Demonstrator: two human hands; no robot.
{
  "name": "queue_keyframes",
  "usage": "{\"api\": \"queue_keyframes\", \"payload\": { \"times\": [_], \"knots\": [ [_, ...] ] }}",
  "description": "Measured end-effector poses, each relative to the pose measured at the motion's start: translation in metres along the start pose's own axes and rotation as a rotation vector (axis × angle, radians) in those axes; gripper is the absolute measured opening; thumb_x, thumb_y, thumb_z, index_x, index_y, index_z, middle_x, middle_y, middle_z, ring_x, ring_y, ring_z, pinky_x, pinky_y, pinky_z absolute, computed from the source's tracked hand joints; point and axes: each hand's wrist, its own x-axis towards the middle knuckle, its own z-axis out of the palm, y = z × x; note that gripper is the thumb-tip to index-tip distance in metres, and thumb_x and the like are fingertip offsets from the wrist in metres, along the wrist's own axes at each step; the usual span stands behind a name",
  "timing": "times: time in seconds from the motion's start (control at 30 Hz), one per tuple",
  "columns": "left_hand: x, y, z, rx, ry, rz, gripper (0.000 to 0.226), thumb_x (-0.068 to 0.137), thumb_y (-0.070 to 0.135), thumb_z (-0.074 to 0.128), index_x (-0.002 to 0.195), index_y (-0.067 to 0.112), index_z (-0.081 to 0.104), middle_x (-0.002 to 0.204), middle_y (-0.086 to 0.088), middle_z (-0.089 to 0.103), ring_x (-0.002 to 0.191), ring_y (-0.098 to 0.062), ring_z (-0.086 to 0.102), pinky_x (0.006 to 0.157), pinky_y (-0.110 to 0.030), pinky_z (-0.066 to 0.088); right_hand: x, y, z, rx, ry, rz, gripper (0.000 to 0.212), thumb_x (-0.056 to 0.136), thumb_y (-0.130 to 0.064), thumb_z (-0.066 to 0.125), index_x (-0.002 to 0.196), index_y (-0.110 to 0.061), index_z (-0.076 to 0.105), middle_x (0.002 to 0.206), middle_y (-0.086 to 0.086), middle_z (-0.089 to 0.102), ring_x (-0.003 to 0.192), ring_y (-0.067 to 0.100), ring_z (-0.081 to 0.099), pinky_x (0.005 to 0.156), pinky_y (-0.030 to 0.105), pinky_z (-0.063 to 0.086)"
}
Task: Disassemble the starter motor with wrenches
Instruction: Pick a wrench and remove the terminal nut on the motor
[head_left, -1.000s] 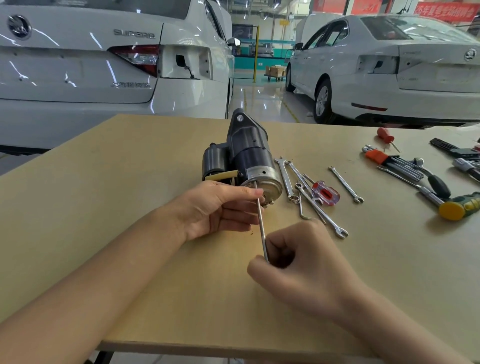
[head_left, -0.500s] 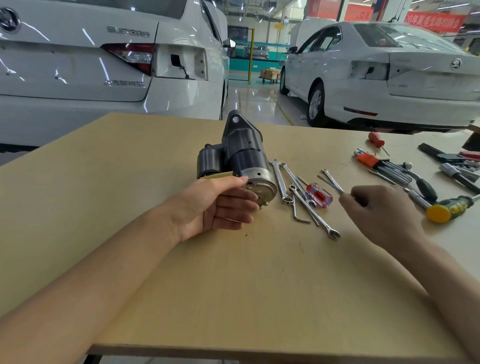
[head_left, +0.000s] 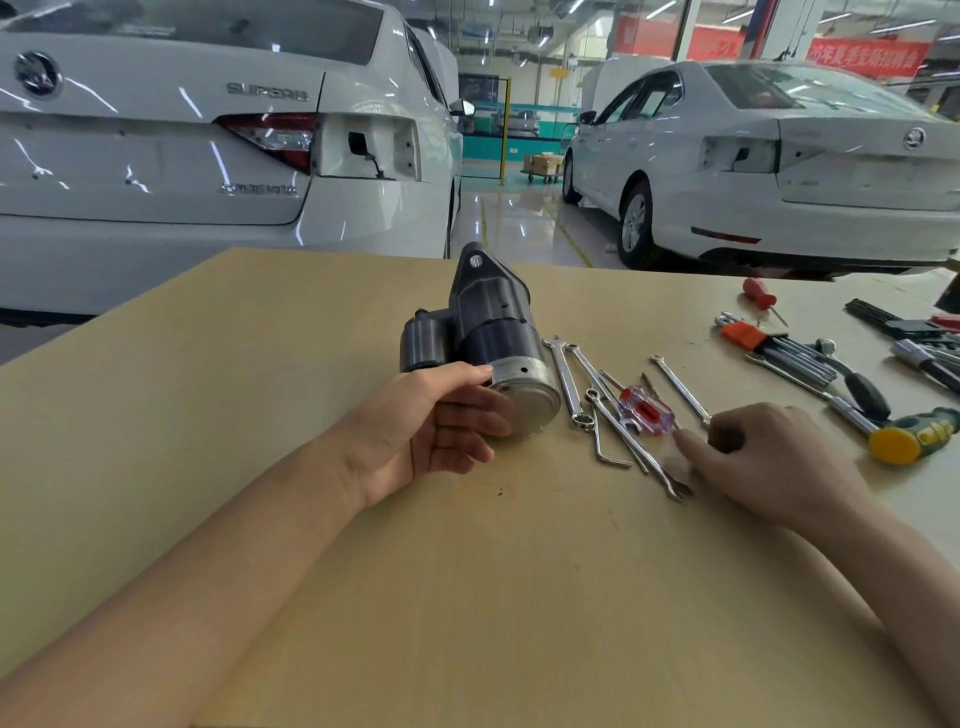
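The dark starter motor (head_left: 488, 332) lies on its side on the wooden table (head_left: 260, 415), silver end cap (head_left: 530, 389) facing me. My left hand (head_left: 431, 426) holds that end, thumb over the top and fingers against the cap's face. My right hand (head_left: 769, 457) hovers low over the tools to the right, motion-blurred, fingers curled by the near end of a small wrench (head_left: 678, 384). Whether it grips the wrench is unclear. Two longer wrenches (head_left: 563, 379) and a bent hex key (head_left: 602, 447) lie between my hands.
A red clear-handled screwdriver (head_left: 647, 413) sits among the wrenches. Farther right lie an orange hex key set (head_left: 753, 335), a yellow-green handled tool (head_left: 909, 436), a small red screwdriver (head_left: 761, 299) and dark tools. Two white cars stand beyond the table's far edge.
My right hand, which held a long thin rod at the motor's end cap, has swung right to the small wrench; the rod has left the cap. My left hand stays on the motor.
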Motion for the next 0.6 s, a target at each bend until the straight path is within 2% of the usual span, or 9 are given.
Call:
{"api": "queue_keyframes", "payload": {
  "times": [0.1,0.17,0.23,0.33,0.43,0.5,0.6],
  "knots": [
    [0.001,0.0,-0.002,-0.018,-0.006,0.027,0.037,0.092,0.024,0.054,0.064,0.013,0.077,0.064,-0.005,0.069,0.046,-0.014,0.06,0.042,-0.019,0.045,0.012,0.01,0.003,0.086,0.099,0.09,0.025,0.086,-0.038,0.065,0.075,-0.016,0.069,0.065,-0.003,0.057,0.063,0.017,0.05,0.05,0.025,0.03],
    [0.001,0.001,-0.002,-0.047,-0.034,0.076,0.031,0.084,0.02,0.054,0.065,0.012,0.077,0.061,-0.005,0.067,0.044,-0.014,0.057,0.04,-0.02,0.043,0.022,0.015,0.007,0.095,0.04,0.164,0.03,0.085,-0.043,0.066,0.098,-0.016,0.071,0.08,0.001,0.061,0.075,0.02,0.053,0.055,0.028,0.033],
    [0.0,0.002,-0.002,-0.107,-0.055,0.157,0.027,0.074,0.025,0.055,0.064,0.011,0.076,0.054,-0.005,0.063,0.039,-0.014,0.05,0.037,-0.018,0.036,0.03,0.018,0.013,0.086,-0.026,0.183,0.039,0.085,-0.043,0.067,0.109,-0.013,0.071,0.091,0.006,0.062,0.084,0.023,0.053,0.06,0.029,0.034],
    [0.001,0.004,-0.004,-0.197,0.003,0.313,0.029,0.074,0.027,0.054,0.056,0.012,0.071,0.044,-0.002,0.052,0.032,-0.012,0.039,0.036,-0.015,0.025,0.038,0.018,0.013,0.077,-0.018,0.182,0.026,0.086,-0.036,0.068,0.096,-0.013,0.076,0.085,0.005,0.062,0.08,0.022,0.053,0.057,0.028,0.036],
    [0.002,0.005,-0.009,-0.298,0.151,0.436,0.043,0.085,0.02,0.044,0.048,0.013,0.064,0.039,0.0,0.042,0.03,-0.011,0.03,0.037,-0.013,0.02,0.048,0.018,0.011,0.132,-0.025,0.224,0.014,0.081,-0.023,0.073,0.082,-0.01,0.077,0.081,0.007,0.067,0.081,0.023,0.059,0.068,0.036,0.05],
    [0.003,0.006,-0.011,-0.342,0.226,0.479,0.052,0.091,0.018,0.036,0.046,0.014,0.062,0.038,0.0,0.039,0.031,-0.012,0.029,0.038,-0.014,0.018,0.058,0.017,0.005,0.161,-0.106,0.28,0.014,0.077,-0.017,0.076,0.075,-0.004,0.074,0.074,0.011,0.067,0.072,0.023,0.058,0.063,0.033,0.05],
    [0.003,0.006,-0.012,-0.333,0.309,0.497,0.053,0.093,0.017,0.035,0.048,0.013,0.061,0.04,-0.001,0.04,0.032,-0.013,0.03,0.038,-0.016,0.018,0.074,0.01,-0.008,0.169,-0.325,0.397,0.023,0.081,-0.014,0.074,0.077,0.003,0.059,0.071,0.015,0.059,0.062,0.024,0.054,0.05,0.027,0.044]
  ]
}}
